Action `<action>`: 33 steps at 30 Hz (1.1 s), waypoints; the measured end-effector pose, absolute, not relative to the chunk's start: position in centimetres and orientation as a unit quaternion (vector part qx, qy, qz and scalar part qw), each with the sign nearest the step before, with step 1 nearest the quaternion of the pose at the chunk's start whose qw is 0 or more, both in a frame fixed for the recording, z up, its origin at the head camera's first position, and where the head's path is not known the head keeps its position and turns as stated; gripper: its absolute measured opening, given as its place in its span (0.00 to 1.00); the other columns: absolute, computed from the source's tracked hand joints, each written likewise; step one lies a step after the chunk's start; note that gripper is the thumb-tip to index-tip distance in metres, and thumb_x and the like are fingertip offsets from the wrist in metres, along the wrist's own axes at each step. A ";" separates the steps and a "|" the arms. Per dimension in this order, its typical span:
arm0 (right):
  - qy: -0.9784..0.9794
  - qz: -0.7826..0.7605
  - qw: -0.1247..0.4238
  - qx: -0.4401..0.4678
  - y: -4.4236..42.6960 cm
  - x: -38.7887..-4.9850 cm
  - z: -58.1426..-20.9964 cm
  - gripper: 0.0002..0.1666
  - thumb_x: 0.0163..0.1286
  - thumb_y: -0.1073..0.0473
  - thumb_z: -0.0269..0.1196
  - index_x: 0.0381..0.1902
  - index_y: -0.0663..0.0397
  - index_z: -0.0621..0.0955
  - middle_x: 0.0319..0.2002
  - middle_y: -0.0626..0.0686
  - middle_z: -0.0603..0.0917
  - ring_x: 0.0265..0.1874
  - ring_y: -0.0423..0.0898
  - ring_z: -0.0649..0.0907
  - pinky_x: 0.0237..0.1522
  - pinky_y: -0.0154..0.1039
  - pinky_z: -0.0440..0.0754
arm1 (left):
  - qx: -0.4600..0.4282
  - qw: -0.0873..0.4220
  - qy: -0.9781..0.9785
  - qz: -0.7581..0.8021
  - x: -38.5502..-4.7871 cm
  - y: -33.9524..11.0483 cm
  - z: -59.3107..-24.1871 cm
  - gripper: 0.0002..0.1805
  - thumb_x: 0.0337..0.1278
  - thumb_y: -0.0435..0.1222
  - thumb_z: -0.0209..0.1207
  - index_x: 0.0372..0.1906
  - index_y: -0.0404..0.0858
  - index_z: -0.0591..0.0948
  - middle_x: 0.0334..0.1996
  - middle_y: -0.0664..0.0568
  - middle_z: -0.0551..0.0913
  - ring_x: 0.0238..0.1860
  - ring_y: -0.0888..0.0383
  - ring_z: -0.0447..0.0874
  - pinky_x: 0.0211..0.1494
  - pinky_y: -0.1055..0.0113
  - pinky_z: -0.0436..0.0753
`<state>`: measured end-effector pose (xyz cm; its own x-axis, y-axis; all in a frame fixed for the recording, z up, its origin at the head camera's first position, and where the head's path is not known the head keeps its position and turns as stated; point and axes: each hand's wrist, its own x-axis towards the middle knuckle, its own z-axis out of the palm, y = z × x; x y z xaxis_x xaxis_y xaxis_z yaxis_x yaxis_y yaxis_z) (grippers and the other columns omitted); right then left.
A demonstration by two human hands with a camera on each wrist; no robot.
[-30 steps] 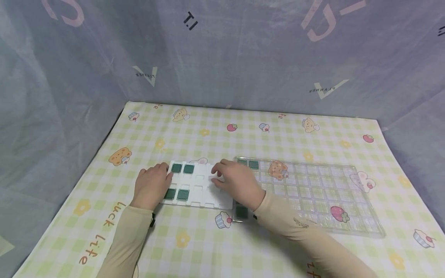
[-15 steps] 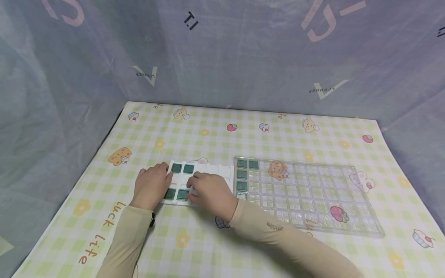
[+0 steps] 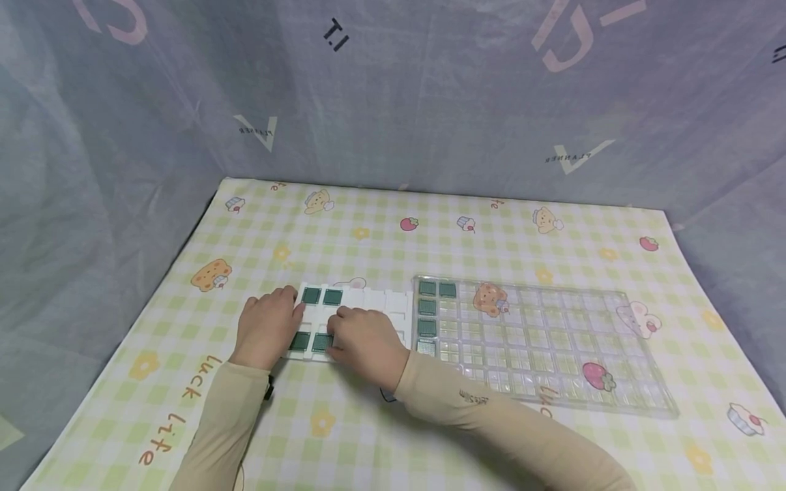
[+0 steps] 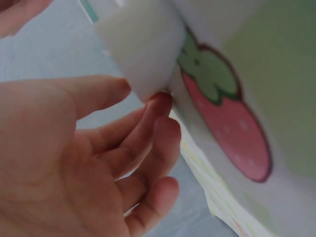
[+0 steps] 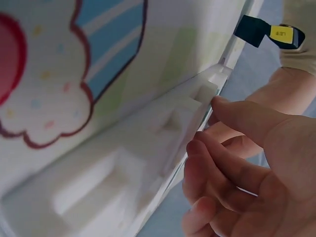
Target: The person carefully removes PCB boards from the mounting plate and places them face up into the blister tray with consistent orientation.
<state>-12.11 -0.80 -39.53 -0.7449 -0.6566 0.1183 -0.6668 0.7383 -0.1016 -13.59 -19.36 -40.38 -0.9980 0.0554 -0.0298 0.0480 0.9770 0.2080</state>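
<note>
A white plastic tray [image 3: 356, 316] lies left of a clear compartment tray. It bears two small green square chips [image 3: 333, 297] in the back row and two in the front row. My left hand [image 3: 268, 327] grips its left end; in the left wrist view the thumb and fingers [image 4: 160, 104] meet at the tray's corner. My right hand [image 3: 368, 343] reaches over the tray, thumb and forefinger at the right-hand front chip [image 3: 321, 343], which sits in its pocket. In the right wrist view the fingertips [image 5: 219, 103] are at the tray's edge, and the chip is mostly hidden.
The clear tray [image 3: 552, 339] has a grid of compartments, with several green chips [image 3: 428, 308] in its left column and one more in the back row's second compartment. A checked cloth [image 3: 381, 259] covers the table, and a grey curtain [image 3: 417, 102] hangs behind it.
From between the two trays, my right hand has moved left and toward me to the front-row chip, uncovering the clear tray's left column. My left hand has stayed on the white tray.
</note>
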 end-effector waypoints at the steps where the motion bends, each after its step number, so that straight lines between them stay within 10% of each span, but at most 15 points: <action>1: -0.932 0.068 0.035 0.354 -0.9 -12.1 -39.5 0.13 0.64 0.44 0.72 0.37 0.45 0.87 0.32 0.42 0.85 0.28 0.37 0.84 0.27 0.31 0.79 | 0.025 0.018 0.994 0.104 -13.6 -19.3 -40.3 0.18 0.75 0.40 0.55 0.55 0.28 0.80 0.45 0.37 0.87 0.44 0.39 0.86 0.50 0.45 0.74; 33: -0.936 0.036 0.060 0.344 -1.6 -12.1 -39.5 0.14 0.60 0.45 0.73 0.26 0.46 0.83 0.24 0.44 0.80 0.21 0.39 0.79 0.19 0.32 0.72 | 0.032 0.008 0.994 0.105 -13.5 -19.4 -40.4 0.17 0.74 0.40 0.55 0.53 0.29 0.80 0.44 0.37 0.87 0.43 0.40 0.86 0.48 0.46 0.74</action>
<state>-12.10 -1.58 -39.49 -0.7566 -0.6391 0.1380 -0.6479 0.7612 -0.0269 -13.50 -19.44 -40.42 -0.9979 0.0646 -0.0086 0.0614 0.9758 0.2101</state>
